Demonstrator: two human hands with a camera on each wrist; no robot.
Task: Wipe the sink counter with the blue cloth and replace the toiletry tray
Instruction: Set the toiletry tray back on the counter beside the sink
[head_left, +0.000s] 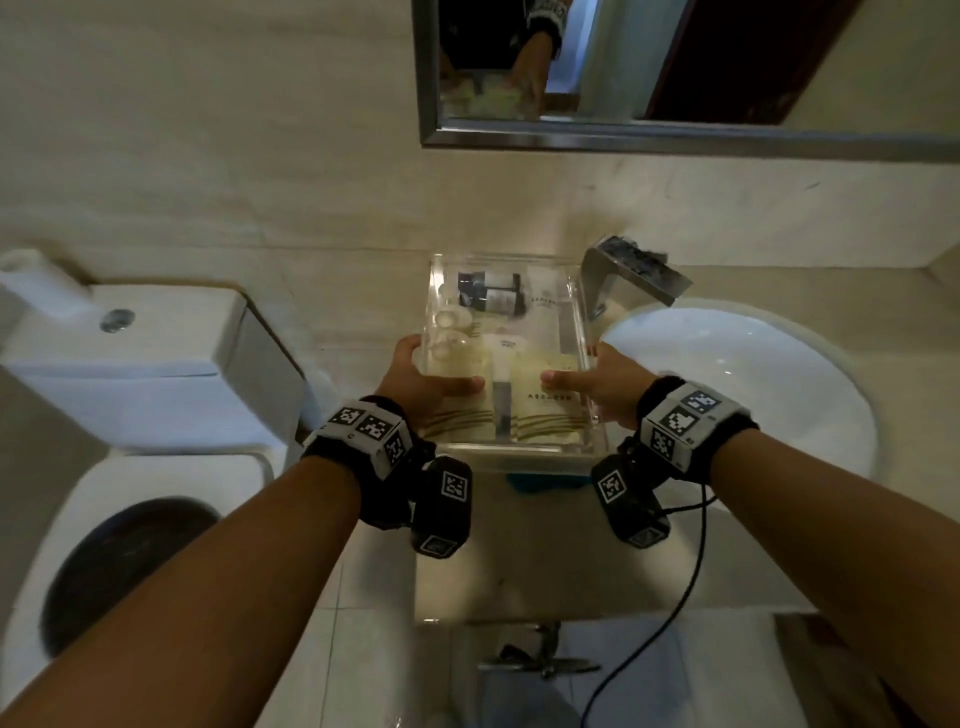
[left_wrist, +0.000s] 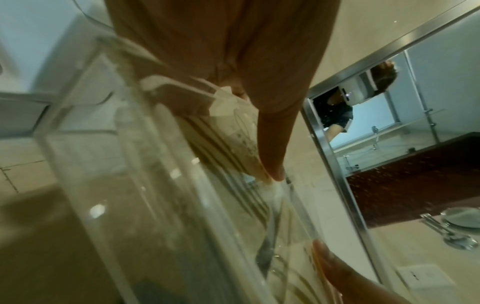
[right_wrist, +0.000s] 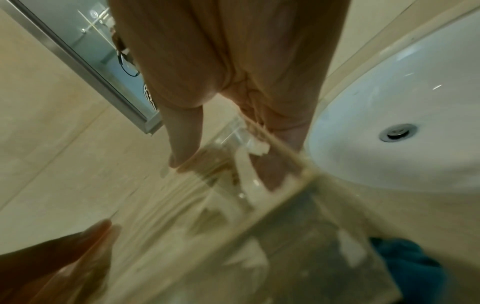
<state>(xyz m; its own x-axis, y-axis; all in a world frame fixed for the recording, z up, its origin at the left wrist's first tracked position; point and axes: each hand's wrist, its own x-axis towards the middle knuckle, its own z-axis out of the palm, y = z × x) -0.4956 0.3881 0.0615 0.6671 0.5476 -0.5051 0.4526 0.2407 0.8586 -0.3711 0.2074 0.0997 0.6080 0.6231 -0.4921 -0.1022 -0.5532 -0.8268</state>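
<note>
Both hands gripping toiletry tray (head_left: 563, 291) w/ fingers, left hand (head_left: 415, 376), right hand (head_left: 605, 387), over counter (head_left: 545, 551) btwn toilet and sink. Risk: landing on blue cloth (head_left: 540, 480) under near edge, tipping bottles (head_left: 491, 293).

The clear toiletry tray (head_left: 571, 312) fills the strip of table (head_left: 363, 312) between the toilet tank (head_left: 156, 353) and the sink basin (head_left: 727, 374). The faucet (head_left: 631, 275) stands just beside the tray's far right corner, the wall (head_left: 311, 182) close behind it. The blue cloth (head_left: 545, 482) lies bunched at the near edge. Bare table shows left of the tray.
</note>
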